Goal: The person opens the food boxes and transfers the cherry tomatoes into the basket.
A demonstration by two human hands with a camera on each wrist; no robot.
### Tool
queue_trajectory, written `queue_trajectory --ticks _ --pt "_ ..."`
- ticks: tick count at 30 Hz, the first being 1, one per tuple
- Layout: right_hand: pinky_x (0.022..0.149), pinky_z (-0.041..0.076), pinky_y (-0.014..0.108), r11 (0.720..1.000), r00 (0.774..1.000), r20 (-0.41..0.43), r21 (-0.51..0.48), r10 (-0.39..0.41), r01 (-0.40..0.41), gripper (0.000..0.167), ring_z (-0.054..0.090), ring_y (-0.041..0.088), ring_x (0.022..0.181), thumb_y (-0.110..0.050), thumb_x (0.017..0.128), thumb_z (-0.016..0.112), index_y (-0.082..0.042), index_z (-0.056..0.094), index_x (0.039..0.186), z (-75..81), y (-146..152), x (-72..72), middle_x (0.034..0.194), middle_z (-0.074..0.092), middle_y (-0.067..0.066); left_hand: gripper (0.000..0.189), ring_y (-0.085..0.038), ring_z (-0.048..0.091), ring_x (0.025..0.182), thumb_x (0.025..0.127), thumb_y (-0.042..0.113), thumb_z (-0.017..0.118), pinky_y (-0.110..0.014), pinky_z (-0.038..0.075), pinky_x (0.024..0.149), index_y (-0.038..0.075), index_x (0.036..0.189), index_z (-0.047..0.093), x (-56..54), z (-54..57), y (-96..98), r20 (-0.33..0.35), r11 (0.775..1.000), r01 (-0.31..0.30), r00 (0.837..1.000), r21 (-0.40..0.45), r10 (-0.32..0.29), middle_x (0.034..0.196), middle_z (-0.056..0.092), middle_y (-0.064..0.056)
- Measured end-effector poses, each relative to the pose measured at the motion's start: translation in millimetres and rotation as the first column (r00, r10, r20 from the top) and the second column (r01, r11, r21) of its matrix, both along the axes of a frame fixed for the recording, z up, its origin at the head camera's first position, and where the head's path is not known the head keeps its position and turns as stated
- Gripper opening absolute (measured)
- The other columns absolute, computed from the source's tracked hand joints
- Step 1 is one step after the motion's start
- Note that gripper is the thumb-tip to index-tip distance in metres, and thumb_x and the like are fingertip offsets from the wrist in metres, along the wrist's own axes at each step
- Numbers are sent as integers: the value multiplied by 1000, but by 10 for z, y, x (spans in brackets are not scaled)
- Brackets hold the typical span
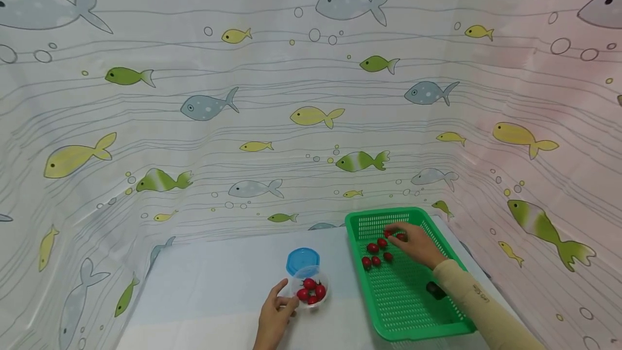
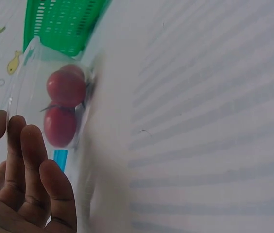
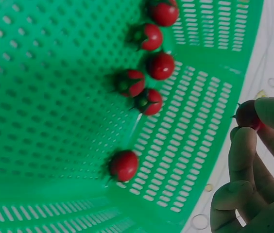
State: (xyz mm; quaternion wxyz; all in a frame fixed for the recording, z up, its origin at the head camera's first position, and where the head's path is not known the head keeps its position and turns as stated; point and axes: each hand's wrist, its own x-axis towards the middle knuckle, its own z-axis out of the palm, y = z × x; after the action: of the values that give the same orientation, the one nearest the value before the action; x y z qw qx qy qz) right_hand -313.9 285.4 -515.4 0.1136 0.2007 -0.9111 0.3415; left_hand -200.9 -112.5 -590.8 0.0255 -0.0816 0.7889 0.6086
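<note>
My left hand (image 1: pixel 277 312) pinches the rim of a clear plastic tub (image 2: pixel 29 82) between thumb and fingertip, at its left side. Several red cherry tomatoes (image 1: pixel 309 283) with green stems lie in the bottom of that tub. Over the far end of a green basket (image 1: pixel 403 307), my right hand (image 1: pixel 413 239) holds one cherry tomato (image 3: pixel 247 114) between thumb and fingers, raised above the basket's rim in the right wrist view. More cherry tomatoes (image 3: pixel 124 165) lie loose on the basket floor, towards its far left part.
A blue lid (image 1: pixel 303 261) lies on the white table (image 1: pixel 214 285) just behind the tub. The basket stands to the tub's right, and a small dark object (image 1: pixel 435 290) shows beside the right sleeve (image 1: pixel 478 298). A fish-patterned curtain (image 1: pixel 311 85) encloses the table's back and sides.
</note>
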Motion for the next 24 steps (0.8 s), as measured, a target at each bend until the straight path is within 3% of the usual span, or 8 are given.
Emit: queue_trajectory --ticks 10,17,24 --pt "90 51 54 999 997 60 17 -42 41 26 65 34 109 -15 97 70 -5 70 121 -108 85 -37 116 71 11 67 -18 65 80 96 26 69 -34 50 69 3 152 40 -8 -8 -2 6 1000 -1 1000 2 1 89 69 -2" --pt "84 53 48 994 994 85 79 -75 69 23 68 29 100 -14 94 73 -6 72 116 -239 137 -73 108 73 8 67 -18 64 80 96 27 70 -34 50 68 4 152 40 -13 -12 -3 7 1000 -1 1000 1 1 89 69 -2" --pt "84 53 52 988 992 97 140 -83 69 20 69 32 98 -10 90 76 -6 73 110 -375 167 -94 102 74 7 67 -19 65 80 96 26 69 -34 50 68 4 152 40 -22 -14 -5 4 1000 2 1000 10 -2 91 70 -5"
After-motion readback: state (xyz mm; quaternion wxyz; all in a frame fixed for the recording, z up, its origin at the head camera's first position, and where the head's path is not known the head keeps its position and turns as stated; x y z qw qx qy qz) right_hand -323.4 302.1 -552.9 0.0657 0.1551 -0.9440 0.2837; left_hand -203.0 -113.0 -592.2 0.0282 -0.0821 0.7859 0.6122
